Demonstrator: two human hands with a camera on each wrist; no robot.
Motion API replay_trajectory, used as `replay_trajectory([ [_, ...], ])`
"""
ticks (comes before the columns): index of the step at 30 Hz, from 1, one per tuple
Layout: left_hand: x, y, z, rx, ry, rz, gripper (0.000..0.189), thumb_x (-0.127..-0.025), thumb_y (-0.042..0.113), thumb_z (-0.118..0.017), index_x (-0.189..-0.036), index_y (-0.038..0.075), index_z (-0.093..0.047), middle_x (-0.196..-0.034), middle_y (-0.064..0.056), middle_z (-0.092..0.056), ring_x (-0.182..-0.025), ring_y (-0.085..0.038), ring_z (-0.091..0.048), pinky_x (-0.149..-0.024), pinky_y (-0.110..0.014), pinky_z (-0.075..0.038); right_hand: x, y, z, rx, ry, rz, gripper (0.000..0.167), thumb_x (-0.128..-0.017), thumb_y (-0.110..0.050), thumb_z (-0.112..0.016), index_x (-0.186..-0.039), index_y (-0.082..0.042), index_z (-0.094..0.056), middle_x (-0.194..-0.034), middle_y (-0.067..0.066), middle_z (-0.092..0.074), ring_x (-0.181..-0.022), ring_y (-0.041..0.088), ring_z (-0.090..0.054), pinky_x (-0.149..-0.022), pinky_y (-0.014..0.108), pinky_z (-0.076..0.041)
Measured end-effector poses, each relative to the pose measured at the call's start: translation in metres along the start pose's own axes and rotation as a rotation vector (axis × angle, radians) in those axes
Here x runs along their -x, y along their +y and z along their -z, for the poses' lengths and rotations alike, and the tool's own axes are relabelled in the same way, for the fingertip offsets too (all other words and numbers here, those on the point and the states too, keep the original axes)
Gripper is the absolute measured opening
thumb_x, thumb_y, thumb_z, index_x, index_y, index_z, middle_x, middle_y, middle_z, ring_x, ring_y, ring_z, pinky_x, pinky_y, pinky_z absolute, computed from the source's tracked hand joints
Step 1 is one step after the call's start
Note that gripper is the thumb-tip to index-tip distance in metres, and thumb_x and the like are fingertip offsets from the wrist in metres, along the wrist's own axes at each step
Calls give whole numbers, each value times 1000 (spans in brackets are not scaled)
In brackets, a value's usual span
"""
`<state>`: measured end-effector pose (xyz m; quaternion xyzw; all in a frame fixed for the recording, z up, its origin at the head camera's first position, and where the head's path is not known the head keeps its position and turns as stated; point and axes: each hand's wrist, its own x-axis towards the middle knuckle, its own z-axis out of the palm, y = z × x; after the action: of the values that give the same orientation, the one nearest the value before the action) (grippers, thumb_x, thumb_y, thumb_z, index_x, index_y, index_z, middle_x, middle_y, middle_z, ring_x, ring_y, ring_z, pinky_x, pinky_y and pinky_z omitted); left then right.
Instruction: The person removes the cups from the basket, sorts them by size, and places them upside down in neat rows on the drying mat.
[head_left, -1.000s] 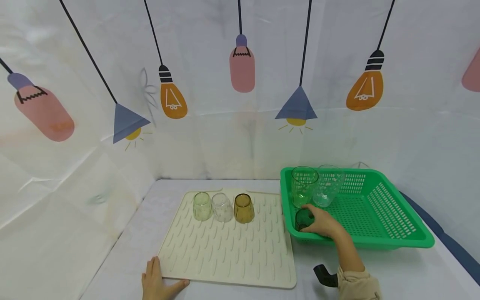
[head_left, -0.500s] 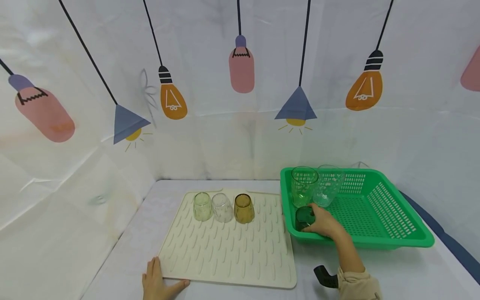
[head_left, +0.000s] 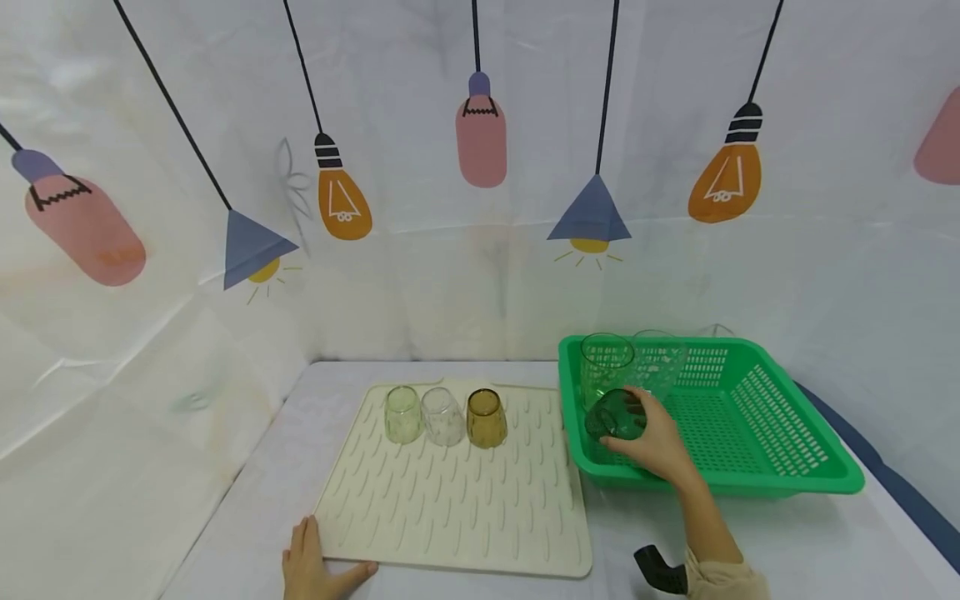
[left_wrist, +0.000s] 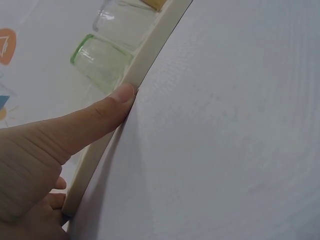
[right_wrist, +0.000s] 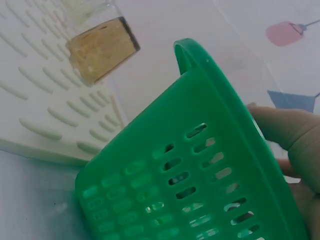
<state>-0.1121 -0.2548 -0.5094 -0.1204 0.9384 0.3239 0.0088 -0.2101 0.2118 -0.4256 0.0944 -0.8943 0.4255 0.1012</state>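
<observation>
My right hand grips a dark green glass over the near left part of the green basket; the glass is tilted. In the right wrist view the basket wall hides it, and only part of the hand shows past the rim. My left hand rests at the near left corner of the cream drying mat, thumb against its edge. On the mat stand a pale green glass, a clear glass and an amber glass in a row.
Inside the basket, at its back left, stand a tall light green glass and a tall clear glass. A black curved object shows beside my right sleeve. A white sheet with printed lamps hangs behind the table.
My right hand has lifted the dark green glass from the basket floor and tipped it. The left hand stays at the mat's corner, and the glasses on the mat have not moved.
</observation>
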Motion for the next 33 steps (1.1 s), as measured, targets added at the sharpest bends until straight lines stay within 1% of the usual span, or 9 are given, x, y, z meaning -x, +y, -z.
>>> replay_trajectory([
  [2,0,0,1,4,-5,-1,127,-60,39,-86,-136,-25,-8,-140,-46,-9,-131,-58,-7,-105,-69,-4,3,-2,1,-81,64,32,81,-76,-12,-79,-140,6,-32,-129,28,-46,-116,41,-47,-92,52,-45],
  [4,0,1,2,18,-11,0,127,-60,39,-86,-136,-25,-7,-141,-46,-8,-132,-58,-5,-105,-69,-2,7,-5,3,-156,117,64,80,-76,-9,-78,-140,4,-33,-129,25,-47,-115,34,-47,-93,39,-47],
  [9,0,7,5,43,17,-4,124,-63,40,-84,-137,-24,-8,-140,-49,-4,-131,-61,-1,-103,-71,0,18,-15,9,-304,182,131,77,-75,1,-77,-140,3,-35,-126,19,-50,-112,9,-50,-88,11,-43],
  [12,2,16,7,62,98,-37,115,-67,39,-82,-136,-24,-16,-139,-49,-9,-130,-62,-5,-102,-73,-4,25,-21,12,-378,192,170,79,-72,8,-75,-140,2,-35,-127,13,-51,-112,2,-51,-90,12,-43],
  [16,5,38,8,141,219,-112,102,-70,37,-81,-135,-21,-27,-140,-45,-20,-131,-60,-15,-100,-72,-17,33,-29,14,-490,178,237,80,-69,17,-72,-140,3,-36,-127,6,-54,-115,5,-51,-92,14,-43],
  [19,7,60,8,195,259,-167,94,-73,36,-80,-136,-17,-33,-140,-40,-29,-130,-56,-24,-100,-68,-26,38,-35,14,-582,149,297,79,-67,22,-70,-138,6,-37,-127,8,-55,-117,9,-51,-93,15,-43],
  [22,8,78,6,260,277,-234,83,-75,31,-79,-134,-13,-40,-137,-34,-41,-126,-50,-38,-98,-60,-37,43,-40,11,-607,116,335,80,-66,23,-70,-137,7,-38,-127,10,-55,-119,10,-50,-95,15,-43],
  [27,9,105,2,415,246,-373,64,-77,18,-78,-129,-6,-50,-121,-22,-60,-110,-36,-58,-86,-45,-52,50,-45,-2,-589,110,358,81,-65,22,-72,-137,7,-38,-127,15,-54,-118,11,-51,-94,16,-43],
  [33,14,141,-2,586,104,-518,54,-76,9,-78,-125,1,-57,-111,-9,-66,-100,-22,-64,-80,-34,-55,58,-53,-16,-563,111,354,81,-64,19,-74,-136,6,-40,-126,15,-54,-117,10,-51,-92,15,-44],
])
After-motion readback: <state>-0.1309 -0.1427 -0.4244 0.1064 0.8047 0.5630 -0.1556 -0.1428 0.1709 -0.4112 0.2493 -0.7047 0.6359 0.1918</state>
